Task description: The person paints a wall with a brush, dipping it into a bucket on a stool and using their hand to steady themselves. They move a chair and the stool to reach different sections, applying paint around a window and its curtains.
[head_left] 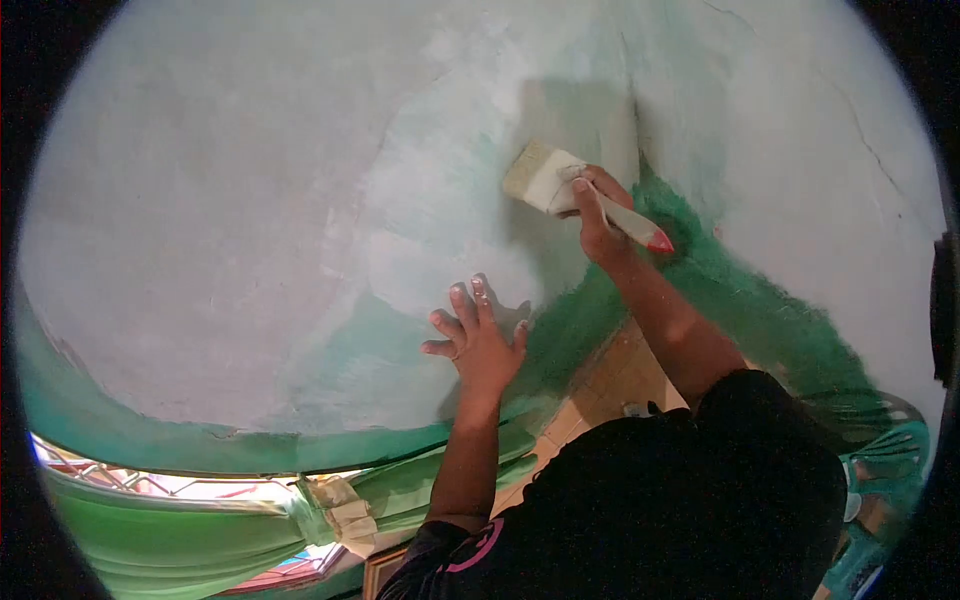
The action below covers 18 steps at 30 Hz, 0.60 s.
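A wide, flat paintbrush [548, 178] with pale bristles and a red-tipped handle is held in my right hand [600, 212], its bristles pointing up and left in front of the wall. Whether the bristles touch the wall is hard to tell. My left hand [481, 335], fingers spread and whitish at some fingertips, is at the wall lower down and holds nothing. Whitish paint covers much of the wall [220, 200], with light green showing through around the hands. Darker green [760, 295] remains along the corner and lower edge.
Below the wall at the left is a window opening with a lattice and a green curtain [190, 540] gathered by a beige tie [345, 512]. Tiled floor [625, 385] shows below the corner. A green chair [885, 460] stands at the lower right. Thin cracks run along the right wall.
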### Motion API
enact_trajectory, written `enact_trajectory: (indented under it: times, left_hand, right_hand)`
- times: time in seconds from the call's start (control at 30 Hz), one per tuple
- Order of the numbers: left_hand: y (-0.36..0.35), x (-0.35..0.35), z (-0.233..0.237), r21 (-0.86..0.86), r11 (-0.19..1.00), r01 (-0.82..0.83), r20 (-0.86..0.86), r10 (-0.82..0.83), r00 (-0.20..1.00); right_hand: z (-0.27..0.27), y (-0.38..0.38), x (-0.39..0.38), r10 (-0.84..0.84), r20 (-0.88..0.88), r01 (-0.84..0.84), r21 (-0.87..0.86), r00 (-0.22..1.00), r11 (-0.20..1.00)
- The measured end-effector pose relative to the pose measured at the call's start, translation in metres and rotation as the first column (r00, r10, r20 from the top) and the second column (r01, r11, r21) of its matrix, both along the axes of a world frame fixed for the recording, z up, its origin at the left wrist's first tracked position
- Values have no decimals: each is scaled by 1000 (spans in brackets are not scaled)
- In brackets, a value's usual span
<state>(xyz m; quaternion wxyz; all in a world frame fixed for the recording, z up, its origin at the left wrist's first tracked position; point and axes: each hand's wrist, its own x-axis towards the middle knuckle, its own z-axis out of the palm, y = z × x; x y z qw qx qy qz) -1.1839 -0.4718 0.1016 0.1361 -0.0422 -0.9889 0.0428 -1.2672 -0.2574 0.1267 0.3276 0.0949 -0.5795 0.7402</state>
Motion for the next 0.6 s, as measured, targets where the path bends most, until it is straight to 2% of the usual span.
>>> enact_trajectory:
  times: [0.1,0.17,0.23,0.3,0.33,0.4,0.47,0.53,0.6]
  left_hand:
    - [-1,-1,11,46,998,-33,97,29,995]
    - [-1,-1,13,86,996,-22,151,9,989]
    - [-2,-2,11,110,994,-5,135,-10,991]
    - [-8,-5,6,122,992,20,124,-35,992]
    - [-9,-6,2,111,992,59,58,-66,996]
    - [-10,-6,-7,102,989,109,-4,-110,994]
    - [-12,-7,-14,-25,986,164,-236,-166,958]
    - [-19,-12,-27,5,985,171,-213,-166,963]
    - [-19,-17,-35,43,984,175,-205,-163,965]
  right_hand:
    - [-35,-16,-10,1,-90,-3,-23,996,1000]
    - [-90,-25,6,-17,156,18,-7,988,1000]
    - [-169,-26,13,-35,392,-26,150,919,988]
    - [-183,-24,14,4,441,-77,148,898,986]
    - [-188,-23,14,40,489,-125,142,871,982]
    - [-200,-20,-30,-253,253,161,334,934,929]
    - [-67,-3,-21,3,437,9,-26,899,1000]
    - [-12,9,-37,-36,201,50,-68,979,996]
    - [53,9,-35,-23,45,31,-192,999,981]
